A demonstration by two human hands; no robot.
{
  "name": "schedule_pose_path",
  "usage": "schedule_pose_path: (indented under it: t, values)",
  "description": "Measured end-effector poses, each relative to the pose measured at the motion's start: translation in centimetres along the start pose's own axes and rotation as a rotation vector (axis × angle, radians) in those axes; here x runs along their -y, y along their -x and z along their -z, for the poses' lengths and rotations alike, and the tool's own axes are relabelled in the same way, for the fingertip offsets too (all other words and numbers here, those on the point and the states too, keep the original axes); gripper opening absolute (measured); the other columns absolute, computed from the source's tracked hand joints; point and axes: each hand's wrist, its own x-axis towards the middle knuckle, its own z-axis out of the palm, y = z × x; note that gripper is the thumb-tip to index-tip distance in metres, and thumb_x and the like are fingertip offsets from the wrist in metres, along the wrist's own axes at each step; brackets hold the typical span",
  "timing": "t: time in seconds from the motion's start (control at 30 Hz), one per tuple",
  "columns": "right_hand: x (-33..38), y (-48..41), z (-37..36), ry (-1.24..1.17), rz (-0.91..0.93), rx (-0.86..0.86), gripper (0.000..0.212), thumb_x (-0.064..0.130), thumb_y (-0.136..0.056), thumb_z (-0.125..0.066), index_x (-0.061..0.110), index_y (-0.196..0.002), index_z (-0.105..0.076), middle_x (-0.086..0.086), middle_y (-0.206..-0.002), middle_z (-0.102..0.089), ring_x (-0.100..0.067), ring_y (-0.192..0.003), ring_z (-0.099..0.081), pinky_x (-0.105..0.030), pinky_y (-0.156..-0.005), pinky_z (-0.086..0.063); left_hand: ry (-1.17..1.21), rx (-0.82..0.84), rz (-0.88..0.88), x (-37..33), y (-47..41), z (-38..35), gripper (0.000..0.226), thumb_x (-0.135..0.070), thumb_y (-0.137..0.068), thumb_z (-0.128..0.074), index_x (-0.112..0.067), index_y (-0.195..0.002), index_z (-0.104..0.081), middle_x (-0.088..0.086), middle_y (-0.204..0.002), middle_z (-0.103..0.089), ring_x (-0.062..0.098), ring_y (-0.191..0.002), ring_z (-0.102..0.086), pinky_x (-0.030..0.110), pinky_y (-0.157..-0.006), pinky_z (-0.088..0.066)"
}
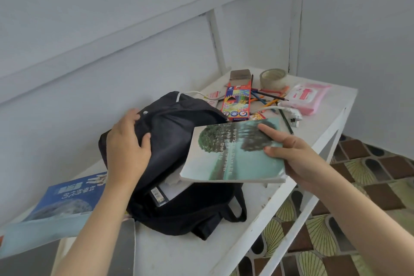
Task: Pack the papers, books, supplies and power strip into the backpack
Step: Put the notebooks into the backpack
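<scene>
My left hand (127, 143) grips the backpack (179, 132) at centre frame, on the table (201, 253). My right hand (295, 159) pinches the book (228, 154) by its edge, right of centre, above the backpack's open mouth.

The blue book (56, 206) runs off the left edge; the green book (233, 154) covers part of the backpack (174, 132) mouth and the papers (172, 188) inside; its cover lettering is too blurred to read.

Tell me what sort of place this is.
Likely a home study corner: a white table against bare walls, patterned floor tiles, and a coloured pencil box with loose pencils.
</scene>
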Motion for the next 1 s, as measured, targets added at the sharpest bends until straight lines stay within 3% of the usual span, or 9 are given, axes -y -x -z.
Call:
schedule_pose_path:
  t: [0.17,0.3,0.37,0.43,0.53,0.63,0.7,0.83,1.0]
  values:
    - [-0.4,-0.9,-1.1,-0.002,0.006,-0.017,0.05,-0.007,-0.09,-0.05,0.032,-0.12,-0.059,0.006,-0.1,-0.072,-0.011,-0.078,-0.07,-0.022,-0.063,-0.057,-0.116,0.048,-0.426,1.4,3.1,-0.9,0.033,-0.023,-0.089,-0.051,-0.004,-0.114,-0.059,0.012,-0.12,-0.058,0.027,-0.109,-0.054,0.037,-0.097,-0.035]
    - [-0.5,-1.1,-0.8,-0.003,0.004,-0.014,0.049,-0.007,-0.089,-0.051,0.031,-0.117,-0.061,0.005,-0.103,-0.071,-0.013,-0.081,-0.069,-0.022,-0.064,-0.057,-0.104,0.369,-0.3,3.1,4.7,-0.9,0.075,-0.063,-0.078,-0.049,-0.008,-0.13,-0.045,0.005,-0.129,-0.055,0.017,-0.114,-0.047,0.029,-0.107,-0.025]
    - [-0.6,-1.1,-0.5,0.003,0.003,-0.015,0.049,-0.008,-0.089,-0.051,0.03,-0.117,-0.062,0.005,-0.103,-0.072,-0.015,-0.083,-0.069,-0.024,-0.068,-0.058,-0.151,0.47,-0.221,3.9,4.7,-1.2,0.097,-0.069,-0.062,-0.064,-0.013,-0.136,-0.037,0.004,-0.131,-0.054,0.02,-0.115,-0.051,0.035,-0.105,-0.031]
    - [-0.8,-1.0,-0.2,-0.01,0.004,-0.01,0.049,-0.01,-0.087,-0.05,0.027,-0.116,-0.064,0.003,-0.104,-0.072,-0.017,-0.086,-0.069,-0.024,-0.071,-0.058,-0.213,0.5,-0.244,4.2,4.4,-1.6,0.101,-0.051,-0.056,-0.083,-0.016,-0.138,-0.036,0.008,-0.126,-0.058,0.028,-0.108,-0.059,0.041,-0.093,-0.045]
    - [-0.7,-0.6,0.5,-0.055,0.0,0.006,0.049,-0.013,-0.086,-0.048,0.023,-0.115,-0.065,0.0,-0.107,-0.072,-0.017,-0.086,-0.07,-0.021,-0.069,-0.057,-0.259,0.46,-0.337,4.0,3.4,-1.8,0.079,-0.015,-0.07,-0.079,-0.027,-0.136,-0.037,0.014,-0.131,-0.053,0.031,-0.092,-0.065,0.035,-0.064,-0.054]
    - [-0.3,-0.2,1.4,-0.092,-0.023,0.06,0.049,-0.013,-0.084,-0.046,0.017,-0.118,-0.063,-0.004,-0.109,-0.071,-0.019,-0.088,-0.07,-0.021,-0.067,-0.056,-0.313,0.517,-0.347,4.4,2.2,-2.0,0.084,0.0,-0.073,-0.072,-0.042,-0.136,-0.039,0.013,-0.143,-0.041,0.018,-0.066,-0.058,0.013,-0.038,-0.033]
    - [0.0,-0.1,1.9,-0.079,-0.065,0.124,0.05,-0.011,-0.081,-0.047,0.016,-0.12,-0.062,-0.009,-0.113,-0.069,-0.022,-0.091,-0.069,-0.023,-0.069,-0.057,-0.317,0.573,-0.356,4.5,1.2,-1.7,0.081,-0.004,-0.082,-0.064,-0.054,-0.137,-0.03,0.008,-0.148,-0.035,0.016,-0.07,-0.056,0.015,-0.041,-0.036]
    - [-0.3,-0.4,1.6,-0.021,-0.116,0.186,0.049,-0.011,-0.082,-0.047,0.014,-0.121,-0.062,-0.012,-0.115,-0.067,-0.024,-0.093,-0.069,-0.025,-0.074,-0.057,-0.293,0.573,-0.379,4.1,-1.5,-0.4,0.053,-0.032,-0.096,-0.046,-0.064,-0.128,-0.018,0.0,-0.145,-0.039,0.021,-0.111,-0.056,0.027,-0.071,-0.045]
    - [-1.2,-1.9,-1.3,-0.04,-0.118,0.188,0.045,-0.015,-0.086,-0.044,0.012,-0.117,-0.063,-0.009,-0.11,-0.07,-0.02,-0.091,-0.069,-0.022,-0.072,-0.056,-0.269,0.56,-0.32,2.8,-3.9,0.8,0.039,-0.034,-0.097,-0.043,-0.055,-0.129,-0.038,0.002,-0.141,-0.042,0.023,-0.12,-0.049,0.032,-0.087,-0.042]
